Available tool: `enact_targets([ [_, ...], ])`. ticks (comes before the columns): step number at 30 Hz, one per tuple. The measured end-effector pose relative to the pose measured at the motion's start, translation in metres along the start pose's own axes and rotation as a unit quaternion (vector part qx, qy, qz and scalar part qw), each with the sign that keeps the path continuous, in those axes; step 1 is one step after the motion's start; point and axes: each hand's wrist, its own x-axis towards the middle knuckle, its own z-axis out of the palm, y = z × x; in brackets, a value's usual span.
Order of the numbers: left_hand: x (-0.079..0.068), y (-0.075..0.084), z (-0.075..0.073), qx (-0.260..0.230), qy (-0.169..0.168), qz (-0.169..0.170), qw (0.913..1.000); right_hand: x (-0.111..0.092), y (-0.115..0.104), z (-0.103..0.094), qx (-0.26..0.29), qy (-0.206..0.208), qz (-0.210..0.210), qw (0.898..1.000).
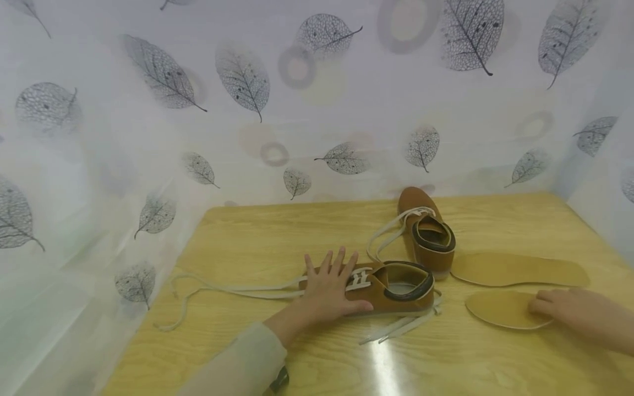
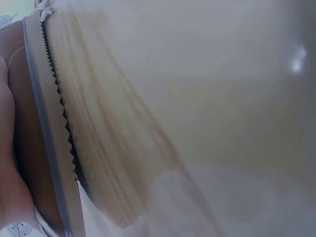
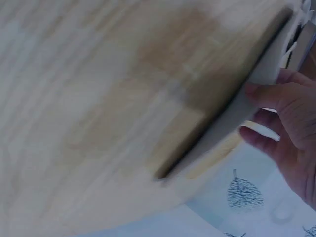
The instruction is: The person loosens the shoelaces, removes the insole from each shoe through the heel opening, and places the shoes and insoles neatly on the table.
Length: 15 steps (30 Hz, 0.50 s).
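My left hand [image 1: 327, 294] rests with spread fingers on the toe and laces of the nearer brown shoe [image 1: 381, 300], whose opening faces right. In the left wrist view its ribbed sole edge [image 2: 47, 113] stands against the tabletop, beside part of the hand. My right hand [image 1: 574, 313] pinches the right part of the nearer tan insole [image 1: 500, 308] between thumb and fingers. The right wrist view shows that insole [image 3: 232, 116] edge-on, the thumb on one side. Behind it lies a second, longer-looking insole [image 1: 525, 269].
The other brown shoe [image 1: 418, 236] stands behind, toe toward the back, loose pale laces [image 1: 388, 239] at its left. Long laces [image 1: 238, 291] trail left from the nearer shoe. The wooden table [image 1: 277, 225] meets a leaf-printed curtain [image 1: 257, 154] at its back edge.
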Motion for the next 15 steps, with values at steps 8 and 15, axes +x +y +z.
enact_targets([
  [8,-0.001,0.000,-0.004,-0.006,0.003,0.004,1.0000,0.011,0.002,-0.017,0.085,-0.036,-0.003,0.996],
  [15,-0.005,0.003,-0.005,-0.018,0.000,0.012,0.9998,0.016,0.003,-0.028,0.128,-0.091,-0.002,0.988],
])
